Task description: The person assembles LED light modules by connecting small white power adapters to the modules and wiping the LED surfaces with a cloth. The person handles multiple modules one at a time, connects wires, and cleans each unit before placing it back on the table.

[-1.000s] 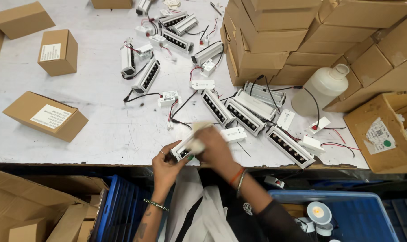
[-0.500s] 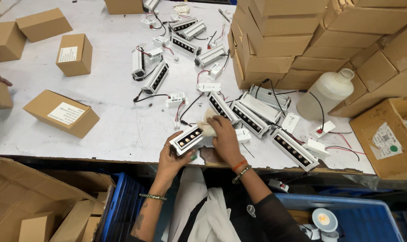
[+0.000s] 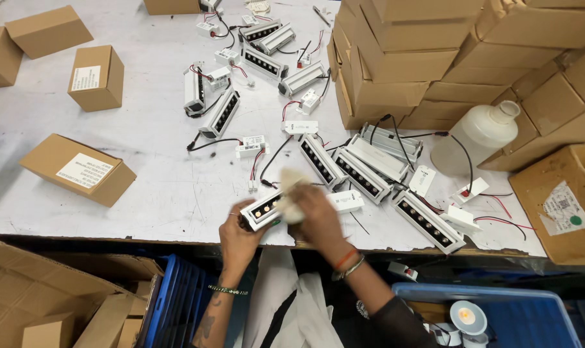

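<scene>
My left hand [image 3: 237,237] grips one end of a white linear light fixture [image 3: 261,209] with a row of small lenses, held just over the table's near edge. My right hand [image 3: 318,219] presses a crumpled pale cloth [image 3: 292,192] against the fixture's other end. Several more fixtures of the same kind [image 3: 360,174] lie on the white table [image 3: 150,161] right beyond my hands, with white driver boxes and red and black wires trailing between them.
Closed cardboard boxes [image 3: 78,169] sit at the left, and a tall stack of boxes [image 3: 395,58] stands at the back right. A white plastic bottle [image 3: 476,136] lies right of the fixtures. An open carton [image 3: 563,206] is at far right; blue bins [image 3: 498,309] are below the table.
My hands have drawn the fixture slightly nearer the table edge, and the right hand has shifted the cloth along it. The view has tilted a little.
</scene>
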{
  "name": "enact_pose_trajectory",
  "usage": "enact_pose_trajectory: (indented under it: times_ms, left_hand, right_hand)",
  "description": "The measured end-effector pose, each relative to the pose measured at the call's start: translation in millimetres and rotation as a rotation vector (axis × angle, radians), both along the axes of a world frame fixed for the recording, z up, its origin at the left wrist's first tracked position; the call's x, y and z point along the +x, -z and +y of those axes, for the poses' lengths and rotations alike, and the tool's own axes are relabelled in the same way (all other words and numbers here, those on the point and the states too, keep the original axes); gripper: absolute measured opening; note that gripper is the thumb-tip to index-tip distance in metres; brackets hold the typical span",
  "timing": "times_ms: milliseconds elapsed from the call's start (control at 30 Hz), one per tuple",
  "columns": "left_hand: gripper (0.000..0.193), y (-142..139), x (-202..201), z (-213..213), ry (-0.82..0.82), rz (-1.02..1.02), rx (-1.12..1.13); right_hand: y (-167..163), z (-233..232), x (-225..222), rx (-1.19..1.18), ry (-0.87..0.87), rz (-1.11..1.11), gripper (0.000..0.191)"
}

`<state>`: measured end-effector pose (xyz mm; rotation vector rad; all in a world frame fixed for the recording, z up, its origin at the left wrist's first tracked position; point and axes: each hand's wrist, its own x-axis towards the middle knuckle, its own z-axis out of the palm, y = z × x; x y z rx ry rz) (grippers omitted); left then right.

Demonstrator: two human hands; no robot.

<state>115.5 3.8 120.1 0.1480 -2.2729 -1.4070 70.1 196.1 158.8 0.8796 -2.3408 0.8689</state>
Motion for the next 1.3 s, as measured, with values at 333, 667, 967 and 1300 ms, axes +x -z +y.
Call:
enact_pose_trajectory:
  times_ms: [333, 667, 967, 1300]
  left_hand:
    - [0.053, 12, 2, -7, 0.099, 0.005, 0.083]
    - [0.061, -22, -2, -6, 0.139, -0.188, 0.347]
    - [0.04, -3, -10, -20, 0.212, -0.287, 0.601]
    - [0.039, -5, -9, -17, 0.191, -0.265, 0.577]
  right_hand:
    - [22, -41, 40, -0.055, -0.127, 0.17, 0.057]
    - [-4, 8, -13, -0.046, 0.197, -0.019, 0.062]
    - [17, -31, 23, -0.072, 0.228, -0.119, 0.061]
    - [16, -12, 12, 0.014, 0.095, -0.04, 0.055]
